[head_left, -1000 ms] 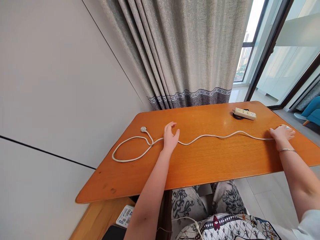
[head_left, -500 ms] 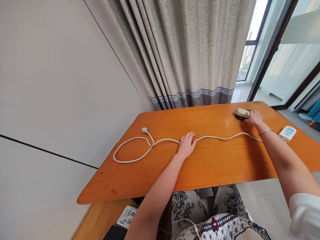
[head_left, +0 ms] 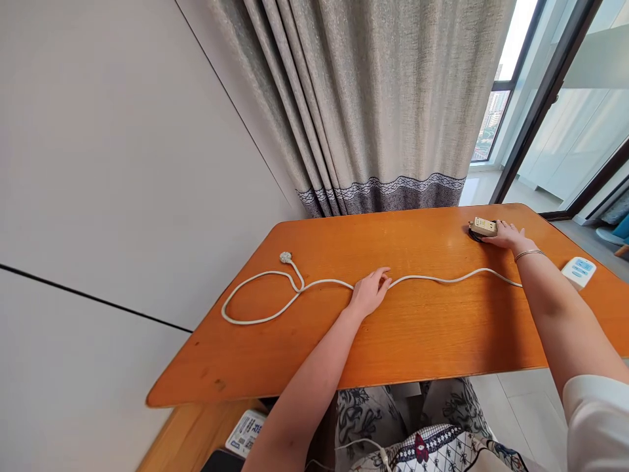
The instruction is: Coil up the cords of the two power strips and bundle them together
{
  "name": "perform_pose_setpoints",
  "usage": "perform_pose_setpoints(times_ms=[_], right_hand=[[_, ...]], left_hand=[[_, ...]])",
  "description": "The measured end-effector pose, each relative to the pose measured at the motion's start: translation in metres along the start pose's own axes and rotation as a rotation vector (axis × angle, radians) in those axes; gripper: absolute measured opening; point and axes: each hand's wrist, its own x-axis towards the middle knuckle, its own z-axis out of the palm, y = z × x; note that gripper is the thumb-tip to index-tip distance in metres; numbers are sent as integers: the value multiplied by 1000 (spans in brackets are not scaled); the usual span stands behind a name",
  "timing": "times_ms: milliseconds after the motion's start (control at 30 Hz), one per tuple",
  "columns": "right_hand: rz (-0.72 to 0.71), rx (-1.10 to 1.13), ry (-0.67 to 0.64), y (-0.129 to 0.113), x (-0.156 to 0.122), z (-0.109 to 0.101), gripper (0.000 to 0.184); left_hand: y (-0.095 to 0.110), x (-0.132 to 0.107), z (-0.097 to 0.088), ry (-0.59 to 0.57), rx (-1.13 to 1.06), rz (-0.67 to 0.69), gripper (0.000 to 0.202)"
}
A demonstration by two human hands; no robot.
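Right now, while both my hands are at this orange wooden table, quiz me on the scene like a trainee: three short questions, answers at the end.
1. True or false: the long white cord forms a loop on the orange wooden table, to the left of the bare left hand.

2. Which thing is the bare right hand at? A: the grey patterned fabric curtain. B: the beige oblong power strip. C: the dark window frame.

3. Fill in: seen from the person's side, the white squarish box with blue markings on top lies toward the table's ____ end.

Key: 1 true; 2 B; 3 right.
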Motion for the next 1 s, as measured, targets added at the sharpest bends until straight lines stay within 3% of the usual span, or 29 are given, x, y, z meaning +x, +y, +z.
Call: perform_pose_setpoints(times_ms=[200,367,467,567,667,767,867,1000], right_hand=[[30,-42,-18,0,-1,-9,72],[4,-6,37,-9,-8,-7,63],[-72,79,103,-30,-16,-12,63],[-248,206,166,-67,-30,-23,63],[-462,446,231,-113,-57,-36,59],[-657,752,220,-154,-95,-50,62],[-814,978,109,-179,-136,-64,65],[-928,1103,-6,-185,-184,-79,64]], left_hand=[[5,0,-2,-55,84,0,29],[2,1,2,-16,93,53,22],[0,2,3,40,6,86,21],[-1,3,6,119,-121,123,22],[0,2,10,178,-275,159,22],[8,-3,14,149,-437,185,24],[25,-8,16,37,-613,187,35],[52,2,25,-180,-911,169,59]])
